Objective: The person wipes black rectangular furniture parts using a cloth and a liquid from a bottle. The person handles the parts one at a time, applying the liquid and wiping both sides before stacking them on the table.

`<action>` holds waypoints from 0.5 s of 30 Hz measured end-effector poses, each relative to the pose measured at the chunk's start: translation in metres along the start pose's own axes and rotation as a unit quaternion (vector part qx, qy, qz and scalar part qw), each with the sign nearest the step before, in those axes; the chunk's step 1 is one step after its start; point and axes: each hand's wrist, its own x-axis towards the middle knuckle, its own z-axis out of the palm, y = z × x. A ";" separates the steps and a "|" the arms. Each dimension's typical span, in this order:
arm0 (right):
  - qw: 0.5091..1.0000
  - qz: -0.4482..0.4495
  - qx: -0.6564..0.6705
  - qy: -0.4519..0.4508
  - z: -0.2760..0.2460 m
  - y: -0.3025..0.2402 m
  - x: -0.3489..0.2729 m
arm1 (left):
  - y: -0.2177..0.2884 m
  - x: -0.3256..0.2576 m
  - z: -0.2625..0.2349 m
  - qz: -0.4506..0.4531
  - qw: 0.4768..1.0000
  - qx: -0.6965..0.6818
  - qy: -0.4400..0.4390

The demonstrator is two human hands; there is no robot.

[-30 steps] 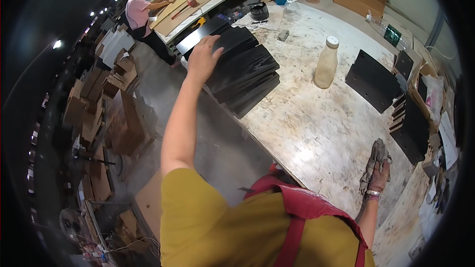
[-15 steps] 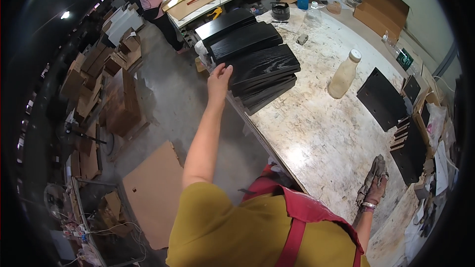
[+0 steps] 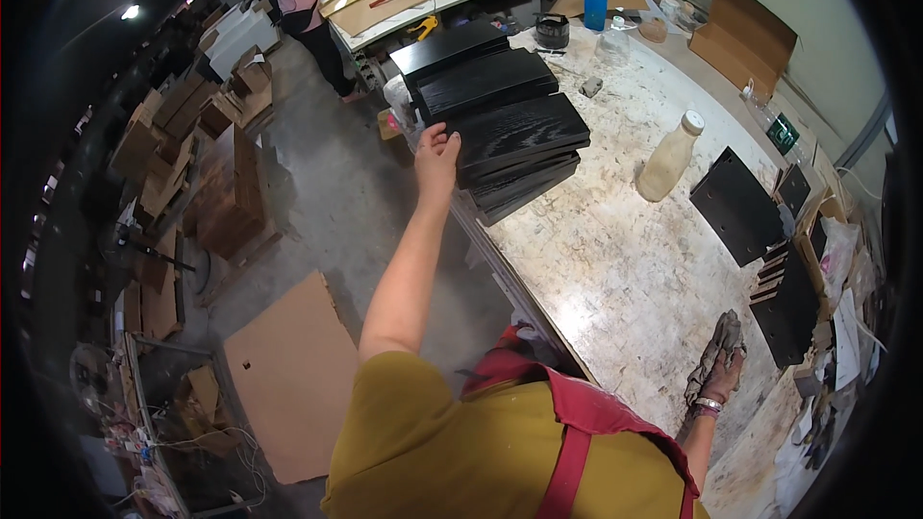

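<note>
My left hand (image 3: 437,161) is at the near-left end of a pile of black wooden boards (image 3: 524,127). Its fingers are loosely bent and apart, with the thumb beside the top board's corner; whether it touches the wood I cannot tell. The boards lie in overlapping stacks along the table's left edge, their dark tops showing grain. Over at the right, my right hand (image 3: 721,380) grips a crumpled grey rag (image 3: 716,351) resting on the stained white tabletop (image 3: 596,259). A bracelet circles that wrist.
A capped bottle of pale liquid (image 3: 670,156) stands mid-table. Black panels with holes (image 3: 735,207) lie along the right side. Farther back are a blue tumbler (image 3: 596,0), a black round container (image 3: 552,31) and an open cardboard box (image 3: 745,29). Another person (image 3: 303,0) stands at the far table.
The view has shifted slightly. My left hand stays by the boards, its fingers hardly changed, and my right hand keeps the rag at nearly the same spot.
</note>
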 end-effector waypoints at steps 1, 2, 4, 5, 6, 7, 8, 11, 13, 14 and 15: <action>1.000 0.011 0.025 -0.003 -0.003 0.003 0.002 | -0.003 0.001 0.000 0.006 1.000 0.010 0.022; 0.998 0.023 0.051 -0.006 -0.003 0.003 0.002 | -0.004 0.002 0.001 0.013 0.999 0.021 0.044; 0.996 0.037 0.077 -0.009 -0.002 0.005 0.001 | -0.006 0.001 -0.001 0.026 0.997 -0.014 0.070; 0.977 -0.074 -0.200 -0.028 0.002 0.001 -0.005 | -0.006 0.001 0.002 0.039 0.994 -0.049 0.092; 0.924 -0.148 -0.352 -0.006 0.001 -0.004 -0.014 | 0.002 -0.001 0.006 0.039 0.994 -0.050 0.085; 0.885 -0.169 -0.433 0.011 0.006 -0.008 -0.017 | 0.012 -0.004 0.006 0.037 0.994 -0.012 0.107; 0.864 -0.171 -0.473 0.027 0.008 -0.012 -0.020 | 0.020 -0.005 0.009 0.037 0.992 0.025 0.121; 0.822 -0.145 -0.545 0.077 0.007 -0.030 -0.037 | 0.016 -0.009 0.013 0.127 0.965 0.153 0.169; 0.833 -0.157 -0.528 0.048 0.026 -0.035 -0.043 | 0.047 -0.039 0.007 0.169 0.971 0.131 0.107; 0.825 -0.127 -0.549 0.043 0.049 -0.052 -0.051 | 0.064 -0.059 0.010 0.153 0.976 0.145 0.055; 0.814 -0.161 -0.556 0.043 0.053 -0.045 -0.048 | 0.059 -0.070 0.015 0.183 0.975 0.115 -0.045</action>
